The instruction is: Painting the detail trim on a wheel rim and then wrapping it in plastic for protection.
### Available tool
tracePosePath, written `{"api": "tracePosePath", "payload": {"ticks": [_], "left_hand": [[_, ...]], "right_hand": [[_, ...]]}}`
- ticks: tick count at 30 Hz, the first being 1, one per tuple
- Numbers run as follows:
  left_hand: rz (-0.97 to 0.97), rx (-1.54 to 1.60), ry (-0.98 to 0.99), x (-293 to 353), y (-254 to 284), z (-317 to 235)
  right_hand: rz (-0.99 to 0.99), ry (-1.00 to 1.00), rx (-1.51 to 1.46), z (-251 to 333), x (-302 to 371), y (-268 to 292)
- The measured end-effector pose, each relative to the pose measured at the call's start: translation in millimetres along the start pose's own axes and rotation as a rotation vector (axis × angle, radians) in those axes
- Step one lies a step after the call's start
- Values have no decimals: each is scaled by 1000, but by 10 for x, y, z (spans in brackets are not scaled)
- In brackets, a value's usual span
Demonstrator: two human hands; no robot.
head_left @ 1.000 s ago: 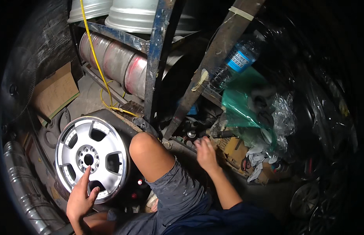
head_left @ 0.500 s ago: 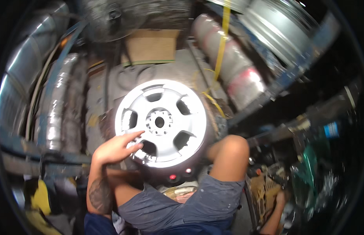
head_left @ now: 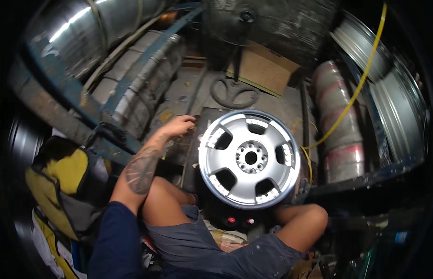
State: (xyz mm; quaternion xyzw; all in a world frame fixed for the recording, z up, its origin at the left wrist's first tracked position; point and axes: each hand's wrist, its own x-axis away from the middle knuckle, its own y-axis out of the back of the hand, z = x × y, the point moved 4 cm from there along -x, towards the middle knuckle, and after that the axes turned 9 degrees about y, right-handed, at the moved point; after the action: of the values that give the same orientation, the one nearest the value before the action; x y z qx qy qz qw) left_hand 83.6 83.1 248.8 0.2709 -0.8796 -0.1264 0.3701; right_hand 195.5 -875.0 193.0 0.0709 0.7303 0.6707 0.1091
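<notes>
A silver alloy wheel rim lies face up between my knees, its lug holes ringing a dark centre bore. Small white labels or blocks sit around its rim beside the spoke openings. Just off the rim's upper left edge is my left hand, apart from it. Its fingers are loosely bent and spread a little, with no object visible in them. Below the rim, a red button and a white button show on a dark base. My right hand does not show.
Wrapped stacks of rims stand left and right. Bare rims rest on a rack at right. A yellow hose hangs there. Ahead are a pedestal fan's base and cardboard box. A yellow-grey bag sits left.
My left hand has moved from over the rim's lower left to beyond its left edge. The view has turned rightward and my right hand has gone out of it.
</notes>
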Motion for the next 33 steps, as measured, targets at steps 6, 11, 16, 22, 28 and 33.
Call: {"api": "tracePosePath", "payload": {"ticks": [6, 11, 16, 22, 28, 33], "left_hand": [[-53, -986, 3, -487, -100, 689], [-14, -894, -120, -807, -570, 711], [-158, -670, -182, -1340, -873, 1153], [-152, -686, -289, -1549, -1122, 958], [-454, -7, -418, -1475, 1005, 1793], [-346, -22, -626, 51, 31, 419]], "right_hand": [[-20, 26, -25, 525, 268, 619], [-74, 4, -269, 208, 672, 1084], [64, 290, -1032, 1886, 816, 892], [-207, 302, -975, 2968, 1174, 1390], [-267, 680, -1024, 3454, 1400, 1462], [-524, 870, -811, 3209, 1641, 1722]]}}
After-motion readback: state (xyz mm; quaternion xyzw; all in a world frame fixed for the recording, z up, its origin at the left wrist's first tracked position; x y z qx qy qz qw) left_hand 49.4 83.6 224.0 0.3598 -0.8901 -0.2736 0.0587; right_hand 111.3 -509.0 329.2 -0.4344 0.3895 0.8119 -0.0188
